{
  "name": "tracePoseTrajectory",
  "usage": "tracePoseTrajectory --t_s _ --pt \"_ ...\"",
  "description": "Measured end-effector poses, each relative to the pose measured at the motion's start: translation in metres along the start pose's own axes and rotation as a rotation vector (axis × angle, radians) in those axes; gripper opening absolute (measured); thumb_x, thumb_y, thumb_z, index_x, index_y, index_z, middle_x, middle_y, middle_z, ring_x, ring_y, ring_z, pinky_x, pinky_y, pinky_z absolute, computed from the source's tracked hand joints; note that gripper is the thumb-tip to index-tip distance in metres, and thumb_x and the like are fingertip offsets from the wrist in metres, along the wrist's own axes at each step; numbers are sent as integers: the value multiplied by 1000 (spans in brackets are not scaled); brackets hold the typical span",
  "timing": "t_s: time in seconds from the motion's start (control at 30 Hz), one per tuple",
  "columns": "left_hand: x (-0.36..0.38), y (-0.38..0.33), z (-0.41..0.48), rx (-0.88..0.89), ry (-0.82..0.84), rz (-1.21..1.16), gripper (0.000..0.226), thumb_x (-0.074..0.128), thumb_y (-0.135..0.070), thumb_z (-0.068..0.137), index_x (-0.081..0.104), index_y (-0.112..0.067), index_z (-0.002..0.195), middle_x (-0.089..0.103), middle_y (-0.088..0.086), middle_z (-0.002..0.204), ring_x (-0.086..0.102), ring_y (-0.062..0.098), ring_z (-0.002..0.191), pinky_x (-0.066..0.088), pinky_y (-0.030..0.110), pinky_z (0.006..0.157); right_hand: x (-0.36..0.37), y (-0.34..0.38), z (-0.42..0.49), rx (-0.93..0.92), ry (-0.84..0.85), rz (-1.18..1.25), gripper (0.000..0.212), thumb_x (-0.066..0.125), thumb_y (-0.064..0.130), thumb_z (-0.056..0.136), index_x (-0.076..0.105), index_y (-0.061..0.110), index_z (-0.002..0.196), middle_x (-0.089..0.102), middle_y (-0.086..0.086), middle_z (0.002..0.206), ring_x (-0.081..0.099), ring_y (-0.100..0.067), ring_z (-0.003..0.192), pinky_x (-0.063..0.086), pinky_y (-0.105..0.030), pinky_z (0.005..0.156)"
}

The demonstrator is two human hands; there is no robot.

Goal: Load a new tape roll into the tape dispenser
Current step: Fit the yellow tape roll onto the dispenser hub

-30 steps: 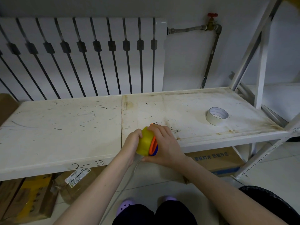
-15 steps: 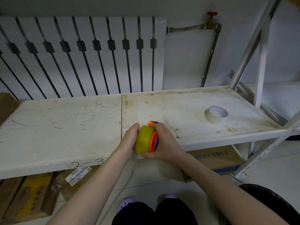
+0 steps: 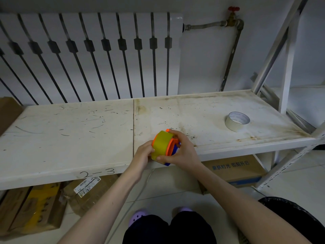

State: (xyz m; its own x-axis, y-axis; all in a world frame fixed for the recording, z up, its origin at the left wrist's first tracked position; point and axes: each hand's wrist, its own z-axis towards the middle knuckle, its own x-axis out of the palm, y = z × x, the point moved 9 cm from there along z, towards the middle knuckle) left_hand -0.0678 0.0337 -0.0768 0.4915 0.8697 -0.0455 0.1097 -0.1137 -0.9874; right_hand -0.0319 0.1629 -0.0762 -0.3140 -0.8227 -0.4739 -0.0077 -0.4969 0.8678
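Scuffed white metal shelf (image 3: 70, 138) against a pale wall (image 3: 202, 59) — the light dim.
Behind it stand a white radiator (image 3: 88, 50) and a pipe with a red valve (image 3: 233, 9); cardboard boxes (image 3: 237, 169) sit beneath on the tiled floor (image 3: 175, 187).

This looks like a storeroom. A white metal shelf (image 3: 70, 138), scuffed and stained, sits on slotted steel uprights (image 3: 284, 71) and has "2-3" (image 3: 97, 172) handwritten on its front edge. Cardboard boxes (image 3: 235, 169) lie beneath it on the tiled floor (image 3: 175, 187). Behind it, a radiator (image 3: 174, 55) and a bare pipe with a red valve (image 3: 233, 9) run along the plain wall.
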Motion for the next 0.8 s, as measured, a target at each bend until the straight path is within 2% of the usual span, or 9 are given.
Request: tracePoseTrajectory --t_s 0.07,0.17,0.23,0.33,0.4,0.47,0.63,0.73,0.8 --pt "0 3 -3 60 28 30 35 41 -15 66 64 -10 92 61 8 87 57 12 80 47 16 67 0 -4 1 40 1 76 85 87 40 55 45 28 127 52 10 121 51 -13 114 48 -27 88" --pt "-4 9 -5 63 31 33 35 42 -12 68 66 -6 93 65 11 91 60 11 84 48 14 71 1 -7 4 87 3 126 80 87 38 57 48 25 127 56 6 120 54 -15 112 51 -29 87" --pt "-5 4 -4 27 1 48 19 46 -11 77 64 -7 83 62 8 81 59 6 71 47 11 61 1 -9 5 114 3 172 75 86 34 61 51 21 125 58 4 116 56 -15 108 49 -20 79" --pt "-11 -1 5 -103 -128 54 17 44 -15 88 50 -9 74 50 9 76 49 15 65 40 21 56 4 -8 4 124 18 192 73 85 32 63 50 19 126 57 6 113 55 -12 104 45 -13 70" --pt "-9 -2 8 -196 -142 19 16 43 -23 87 49 -12 77 51 10 79 49 19 69 40 28 60 5 -9 5 133 23 187 75 85 33 63 49 18 127 57 4 115 55 -13 105 45 -13 72" --pt "-5 -2 9 -227 -138 1 16 41 -24 86 49 -13 78 51 9 78 49 20 69 39 29 60 5 -11 5 138 28 193 75 84 33 63 49 18 127 57 2 117 55 -14 107 45 -14 74" --pt "-8 4 4 -217 -174 -32 14 42 -24 76 40 -13 67 41 8 71 41 19 64 34 28 59 5 -12 7 157 38 194 70 84 34 64 52 19 125 59 9 107 58 -10 100 45 -12 71" --pt "-9 4 -1 -224 -173 -48 22 40 -28 60 45 -11 72 46 14 82 45 24 74 37 30 62 5 -12 8 156 41 196 69 83 34 64 52 19 124 59 10 106 59 -11 102 46 -12 72" --pt "-8 3 0 -221 -168 -45 26 42 -29 62 46 -8 77 47 15 84 45 24 76 38 31 63 5 -12 7 152 44 193 71 84 34 64 52 19 125 59 7 109 58 -12 103 47 -14 74"
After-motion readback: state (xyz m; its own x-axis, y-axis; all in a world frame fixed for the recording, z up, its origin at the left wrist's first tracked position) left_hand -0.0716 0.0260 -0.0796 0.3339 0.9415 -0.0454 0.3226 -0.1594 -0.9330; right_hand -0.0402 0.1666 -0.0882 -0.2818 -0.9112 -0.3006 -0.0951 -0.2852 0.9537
